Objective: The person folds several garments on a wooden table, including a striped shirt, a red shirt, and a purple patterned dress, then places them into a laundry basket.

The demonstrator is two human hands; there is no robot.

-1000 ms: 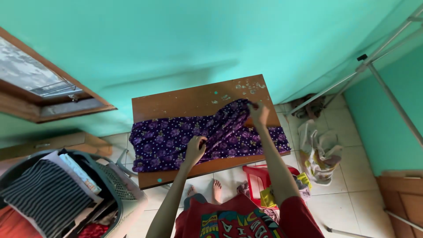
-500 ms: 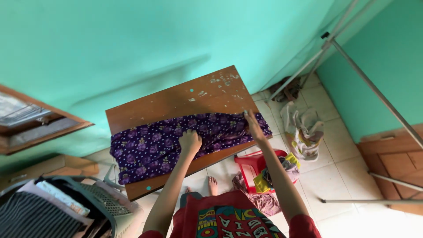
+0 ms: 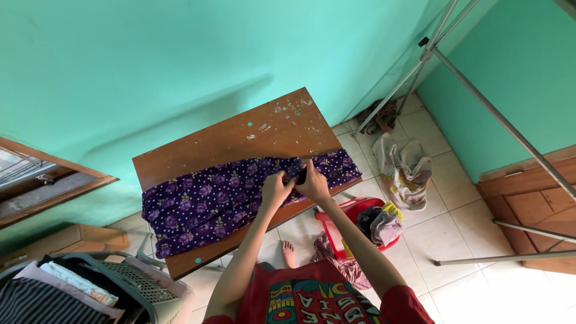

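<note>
Purple floral cloth (image 3: 222, 195) lies along the wooden table (image 3: 240, 138), both hands' grips pinching it.

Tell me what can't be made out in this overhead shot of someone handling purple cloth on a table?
- Head view: what the left hand and right hand pinch on the purple floral cloth; the fingers cover it.
- The laundry basket is cut off by the bottom-left edge.
- The red bucket: contents are a jumble, partly behind the right arm.
- The wooden table: its legs are hidden under the top.
</note>
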